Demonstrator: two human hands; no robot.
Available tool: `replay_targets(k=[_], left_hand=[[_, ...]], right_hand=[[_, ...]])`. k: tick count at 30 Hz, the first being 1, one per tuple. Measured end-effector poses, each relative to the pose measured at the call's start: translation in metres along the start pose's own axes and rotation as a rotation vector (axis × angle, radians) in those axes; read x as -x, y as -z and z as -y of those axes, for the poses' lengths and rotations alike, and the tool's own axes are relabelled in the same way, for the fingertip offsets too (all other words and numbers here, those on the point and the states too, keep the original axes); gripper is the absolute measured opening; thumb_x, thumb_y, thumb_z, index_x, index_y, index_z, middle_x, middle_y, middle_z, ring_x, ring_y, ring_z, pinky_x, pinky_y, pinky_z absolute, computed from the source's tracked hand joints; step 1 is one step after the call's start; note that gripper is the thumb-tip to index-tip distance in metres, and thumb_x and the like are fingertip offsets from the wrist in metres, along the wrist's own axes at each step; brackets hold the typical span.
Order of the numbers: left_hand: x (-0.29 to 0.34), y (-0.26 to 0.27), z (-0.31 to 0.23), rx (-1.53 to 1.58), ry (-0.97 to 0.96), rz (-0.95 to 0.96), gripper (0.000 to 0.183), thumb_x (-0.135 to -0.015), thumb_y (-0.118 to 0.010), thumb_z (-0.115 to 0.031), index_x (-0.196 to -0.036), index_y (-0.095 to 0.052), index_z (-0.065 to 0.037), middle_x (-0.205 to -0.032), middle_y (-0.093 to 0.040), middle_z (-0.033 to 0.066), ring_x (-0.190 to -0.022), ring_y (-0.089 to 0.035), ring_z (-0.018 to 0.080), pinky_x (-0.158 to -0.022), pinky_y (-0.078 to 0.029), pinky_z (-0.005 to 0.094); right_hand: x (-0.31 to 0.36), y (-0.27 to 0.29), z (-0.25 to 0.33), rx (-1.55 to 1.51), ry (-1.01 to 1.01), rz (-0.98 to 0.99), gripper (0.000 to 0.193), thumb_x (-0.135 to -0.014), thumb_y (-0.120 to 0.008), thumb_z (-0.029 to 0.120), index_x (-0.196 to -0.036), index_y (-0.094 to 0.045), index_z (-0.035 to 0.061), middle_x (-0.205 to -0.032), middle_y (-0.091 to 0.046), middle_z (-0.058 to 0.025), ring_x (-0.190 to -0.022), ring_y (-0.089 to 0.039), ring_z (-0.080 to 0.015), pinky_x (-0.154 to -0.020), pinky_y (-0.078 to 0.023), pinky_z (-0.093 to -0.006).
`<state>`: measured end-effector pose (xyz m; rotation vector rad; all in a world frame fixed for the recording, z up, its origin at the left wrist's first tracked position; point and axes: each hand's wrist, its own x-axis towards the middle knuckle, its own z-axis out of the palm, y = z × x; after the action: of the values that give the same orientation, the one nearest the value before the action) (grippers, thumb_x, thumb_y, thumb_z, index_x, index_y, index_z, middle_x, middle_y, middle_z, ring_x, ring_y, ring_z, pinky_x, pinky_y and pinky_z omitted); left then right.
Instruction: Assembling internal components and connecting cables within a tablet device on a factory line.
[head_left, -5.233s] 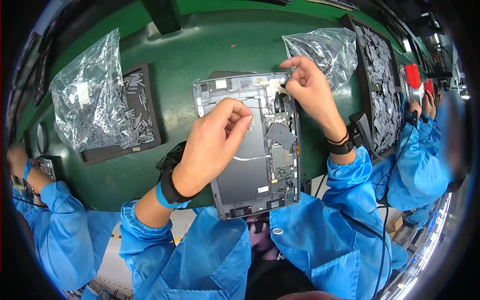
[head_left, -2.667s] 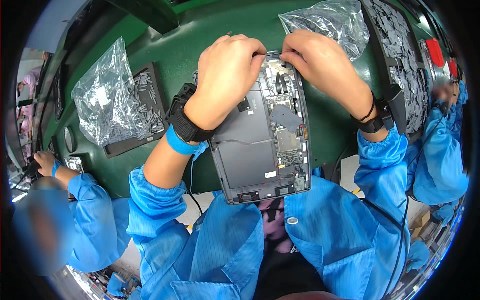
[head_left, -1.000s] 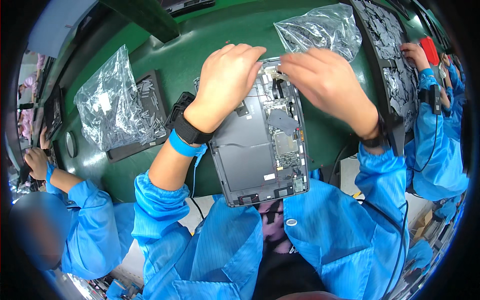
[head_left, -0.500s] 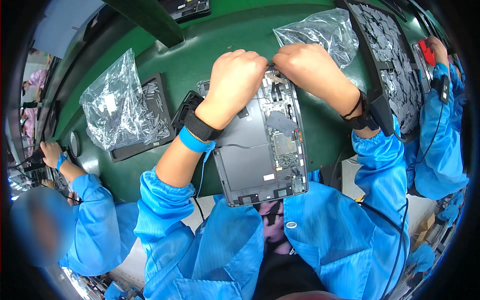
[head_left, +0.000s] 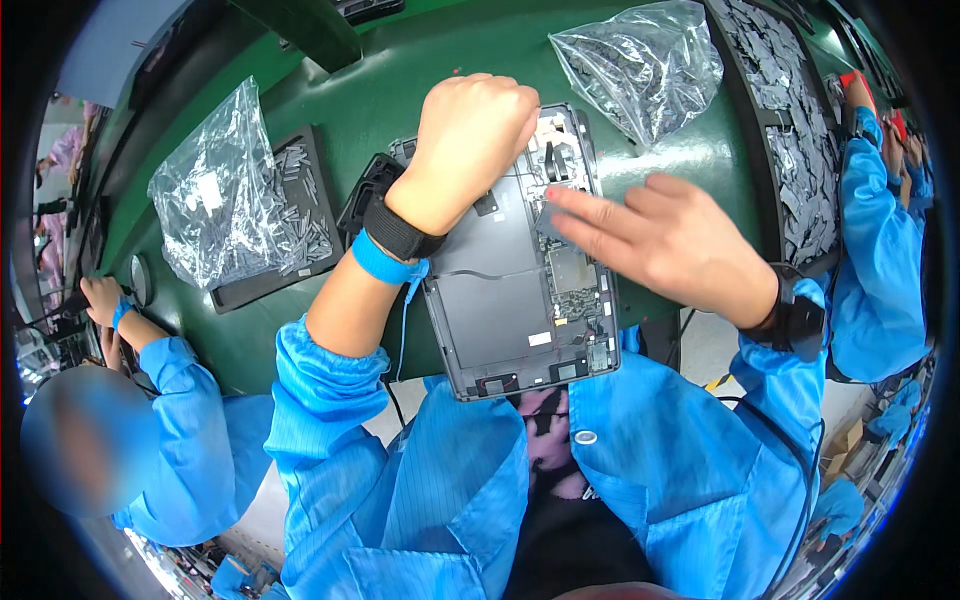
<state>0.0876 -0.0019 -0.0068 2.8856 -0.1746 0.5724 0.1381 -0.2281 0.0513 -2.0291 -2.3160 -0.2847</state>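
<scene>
An opened flat device chassis (head_left: 490, 325), dark grey with a circuit board (head_left: 575, 305) along its right side, lies before me on the green bench. My left hand (head_left: 475, 140) is closed in a fist over its far edge; the fingertips are turned away, so whatever they pinch is hidden. Over the board, my right hand (head_left: 665, 240) reaches in from the right with index and middle fingers stretched and apart. Those fingertips meet a small grey patch (head_left: 546, 219) on the board and partly cover it. A thin dark cable crosses the chassis.
At left, a clear plastic bag (head_left: 205, 190) overlaps a black tray (head_left: 320, 190) of small grey strips. Another bag (head_left: 645, 70) lies at the far right beside a long black tray (head_left: 770, 190) of grey pieces. Co-workers in blue sleeves (head_left: 195, 440) sit on both sides.
My right hand has left the chassis's far edge and come nearer and right, its fingers now stretched to the grey patch. My left hand stays closed at the far edge.
</scene>
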Motion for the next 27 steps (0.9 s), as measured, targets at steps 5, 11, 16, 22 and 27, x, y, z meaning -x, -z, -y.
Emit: replay_targets(k=[5,11,16,22,27], left_hand=[[0.001,-0.001,0.002,0.071,0.001,-0.055,0.010,-0.079,-0.066,-0.014,-0.081,-0.072,-0.006,-0.079,-0.069,0.0086,-0.075,-0.065,0.0282,-0.072,-0.052,0.0381],[0.002,-0.001,-0.001,0.082,0.005,-0.086,0.009,-0.078,-0.067,-0.014,-0.080,-0.072,-0.006,-0.077,-0.069,0.0087,-0.074,-0.065,0.0281,-0.070,-0.052,0.0380],[0.000,-0.003,0.000,0.072,-0.006,-0.095,0.008,-0.077,-0.068,-0.013,-0.080,-0.072,-0.006,-0.076,-0.069,0.0091,-0.073,-0.064,0.0284,-0.069,-0.052,0.0386],[0.001,-0.003,0.000,0.090,-0.003,-0.107,0.009,-0.078,-0.068,-0.013,-0.080,-0.072,-0.005,-0.075,-0.068,0.0097,-0.073,-0.064,0.0289,-0.069,-0.051,0.0389],[0.003,-0.002,-0.001,0.090,0.018,-0.081,0.009,-0.078,-0.068,-0.013,-0.080,-0.072,-0.005,-0.075,-0.068,0.0100,-0.074,-0.064,0.0290,-0.071,-0.052,0.0390]], right_hand=[[0.006,-0.012,0.002,0.110,0.051,0.055,0.033,-0.076,-0.059,0.013,-0.106,-0.068,0.0052,-0.128,-0.062,-0.0034,-0.061,-0.055,-0.0103,-0.058,-0.044,-0.0267],[0.007,-0.021,-0.007,0.098,0.132,0.013,0.033,-0.075,-0.060,0.014,-0.104,-0.068,0.0018,-0.119,-0.066,-0.0080,-0.053,-0.056,-0.0115,-0.052,-0.043,-0.0279],[-0.002,-0.011,-0.008,0.096,0.171,0.068,0.031,-0.076,-0.060,0.013,-0.103,-0.068,0.0004,-0.117,-0.067,-0.0091,-0.053,-0.058,-0.0122,-0.050,-0.044,-0.0283],[-0.011,-0.016,-0.012,0.146,0.251,0.090,0.036,-0.075,-0.060,0.013,-0.108,-0.067,-0.0006,-0.119,-0.066,-0.0095,-0.053,-0.055,-0.0112,-0.048,-0.041,-0.0268],[0.001,-0.020,-0.021,0.071,0.316,-0.073,0.033,-0.076,-0.062,0.012,-0.106,-0.068,-0.0009,-0.109,-0.070,-0.0094,-0.051,-0.056,-0.0105,-0.044,-0.041,-0.0268]])
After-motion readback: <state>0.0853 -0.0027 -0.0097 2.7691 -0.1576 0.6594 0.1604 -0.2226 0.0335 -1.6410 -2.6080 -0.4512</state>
